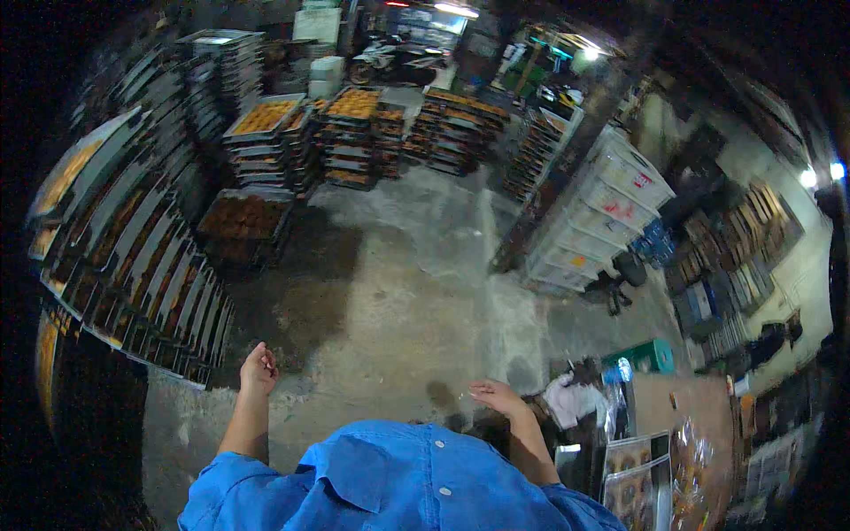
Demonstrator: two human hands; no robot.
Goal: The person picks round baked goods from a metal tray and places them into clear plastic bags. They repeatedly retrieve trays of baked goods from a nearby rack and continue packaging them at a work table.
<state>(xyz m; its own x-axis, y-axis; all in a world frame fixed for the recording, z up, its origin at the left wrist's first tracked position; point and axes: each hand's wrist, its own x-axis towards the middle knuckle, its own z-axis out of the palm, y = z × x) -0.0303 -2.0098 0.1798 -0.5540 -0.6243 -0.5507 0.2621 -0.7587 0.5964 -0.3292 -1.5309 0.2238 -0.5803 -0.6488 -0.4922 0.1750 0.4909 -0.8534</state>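
Both arms reach forward from a blue buttoned shirt over a concrete floor [412, 312]. My left hand [259, 369] is raised with its fingers partly curled and nothing visible in it; it is nearest to a tall stack of trays [139, 265] on the left. To the right, my right hand [495, 396] is held out, palm side partly hidden, with no object seen in it. Near that hand, a person [578, 398] in a pale top is beside a table [694, 398] that bears clear plastic-wrapped goods [690, 471] and trays of round items [631, 471].
Stacked trays of yellow-orange baked-looking pieces [265, 117] stand ahead, beside a low stack with brown pieces [244, 218]. White plastic crates [601, 206] are piled next to a dark post [564, 179]. Motorcycles [398, 58] stand at the back. A green box [654, 357] lies at the right.
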